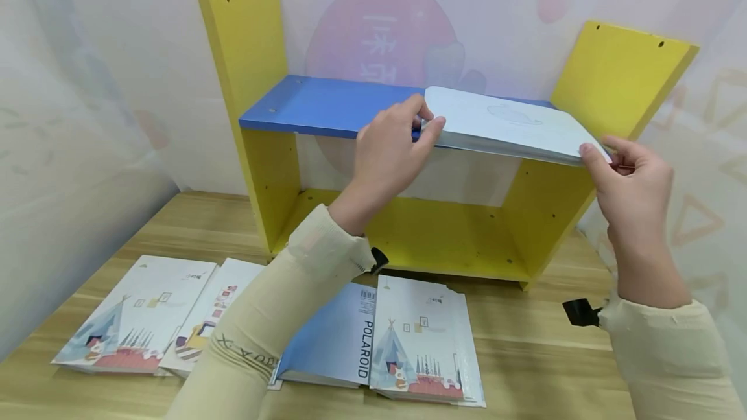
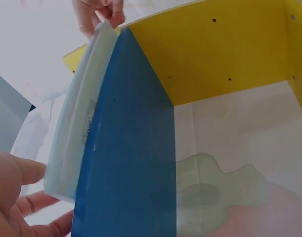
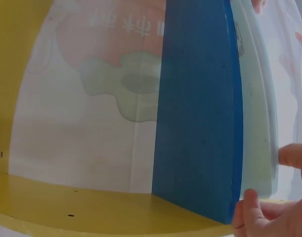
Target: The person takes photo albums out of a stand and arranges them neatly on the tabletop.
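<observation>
1. Pale blue and thin, a book (image 1: 508, 125) lies flat on the blue shelf board (image 1: 315, 107) of a yellow shelf unit (image 1: 245, 50) in the head view. It covers the end of the board nearest the unit's right side panel, and its front edge juts past the board's front edge. The left hand (image 1: 388, 154) pinches the book's near left corner, thumb under and fingers on top, so its grip is closed on the book. The right hand (image 1: 633, 186) holds the book's right corner, just in front of the yellow side panel, thumb against the edge and fingers curled behind. Both arms wear cream sleeves. On the wooden worktop (image 1: 525, 323) in front of the unit lie more books in a row: one with a tent picture (image 1: 137, 316) furthest left, a blue one lettered POLAROID (image 1: 338, 342) near the middle, and another tent cover (image 1: 417, 342) beside it.

2. From the left wrist view, the blue shelf board (image 2: 126, 163) runs away towards the yellow back panel (image 2: 215, 54). The book (image 2: 79, 128) lies against the board's face. The left hand (image 2: 12, 197) is at the book's near corner, fingers spread beside it; the other hand (image 2: 99, 12) holds the far corner.

3. From the right wrist view, the blue shelf board (image 3: 195, 113) stands on edge with the book (image 3: 254, 108) flat against it. The right hand (image 3: 274, 207) grips the book's near corner between thumb and fingers. The yellow base (image 3: 91, 207) lies below.
</observation>
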Available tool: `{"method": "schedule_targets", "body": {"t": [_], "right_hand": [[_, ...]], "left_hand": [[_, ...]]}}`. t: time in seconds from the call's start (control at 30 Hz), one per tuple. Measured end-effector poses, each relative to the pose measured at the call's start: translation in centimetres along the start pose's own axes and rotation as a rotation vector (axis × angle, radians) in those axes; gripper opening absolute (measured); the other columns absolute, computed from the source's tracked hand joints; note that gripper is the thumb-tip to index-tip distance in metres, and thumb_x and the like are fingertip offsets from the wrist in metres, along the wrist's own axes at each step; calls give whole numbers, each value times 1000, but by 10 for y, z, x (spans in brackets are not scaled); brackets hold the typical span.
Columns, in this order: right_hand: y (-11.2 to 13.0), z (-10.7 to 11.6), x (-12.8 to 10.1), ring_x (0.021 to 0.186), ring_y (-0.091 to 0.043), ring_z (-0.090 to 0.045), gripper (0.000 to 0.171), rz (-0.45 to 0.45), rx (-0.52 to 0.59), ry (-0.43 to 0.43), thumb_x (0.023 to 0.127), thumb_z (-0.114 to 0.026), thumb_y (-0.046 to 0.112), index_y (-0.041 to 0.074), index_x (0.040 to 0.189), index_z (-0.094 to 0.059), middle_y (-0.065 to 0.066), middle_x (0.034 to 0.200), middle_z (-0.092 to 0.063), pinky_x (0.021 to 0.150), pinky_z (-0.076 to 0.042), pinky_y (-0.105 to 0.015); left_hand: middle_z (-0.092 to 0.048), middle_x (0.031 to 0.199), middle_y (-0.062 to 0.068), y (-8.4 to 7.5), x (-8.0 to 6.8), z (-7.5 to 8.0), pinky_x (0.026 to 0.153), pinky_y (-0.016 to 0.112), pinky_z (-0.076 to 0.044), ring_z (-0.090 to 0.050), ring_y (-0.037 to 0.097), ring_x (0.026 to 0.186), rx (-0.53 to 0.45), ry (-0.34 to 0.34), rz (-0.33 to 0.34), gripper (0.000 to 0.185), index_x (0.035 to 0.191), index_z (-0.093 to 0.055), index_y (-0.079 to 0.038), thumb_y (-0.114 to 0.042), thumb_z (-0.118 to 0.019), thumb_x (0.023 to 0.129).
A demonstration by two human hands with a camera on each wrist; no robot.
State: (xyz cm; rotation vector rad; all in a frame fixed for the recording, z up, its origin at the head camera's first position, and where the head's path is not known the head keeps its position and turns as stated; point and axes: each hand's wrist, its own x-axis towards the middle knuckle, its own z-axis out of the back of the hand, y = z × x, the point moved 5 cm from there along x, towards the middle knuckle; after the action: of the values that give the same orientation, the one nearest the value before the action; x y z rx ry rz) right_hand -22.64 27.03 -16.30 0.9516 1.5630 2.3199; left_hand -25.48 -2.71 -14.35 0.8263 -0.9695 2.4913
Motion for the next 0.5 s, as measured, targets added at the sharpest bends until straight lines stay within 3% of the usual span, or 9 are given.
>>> {"method": "schedule_targets", "body": {"t": [0.13,0.27,0.37,0.5], "right_hand": [[-6,0,2,63,0,-59,8,-46,232,137,88,-74,18,21,95,-71,16,76,-64,61,-50,-7],[-9,-5,4,56,-10,-69,10,-47,538,268,86,-75,5,12,92,-77,4,73,-74,65,-57,-15],[-8,-9,4,60,-14,-71,15,-25,607,303,84,-76,3,10,98,-78,1,79,-75,69,-58,-18],[-8,-12,3,61,-15,-72,15,-19,648,309,82,-77,2,10,95,-79,-2,81,-76,69,-59,-20]], "left_hand": [[-70,104,-3,1,3,-1,85,42,-48,-57,16,95,10,20,90,33,113,-64,-17,-45,-55,99],[-66,123,-2,4,4,-2,96,45,-45,-53,22,114,83,76,159,48,129,-61,-16,-51,-51,99],[-59,136,0,4,4,-4,103,47,-42,-46,26,128,152,135,171,54,134,-60,-15,-54,-44,100],[-56,139,1,4,4,-5,106,49,-41,-42,27,133,193,176,170,54,130,-64,-14,-54,-40,101]]}}
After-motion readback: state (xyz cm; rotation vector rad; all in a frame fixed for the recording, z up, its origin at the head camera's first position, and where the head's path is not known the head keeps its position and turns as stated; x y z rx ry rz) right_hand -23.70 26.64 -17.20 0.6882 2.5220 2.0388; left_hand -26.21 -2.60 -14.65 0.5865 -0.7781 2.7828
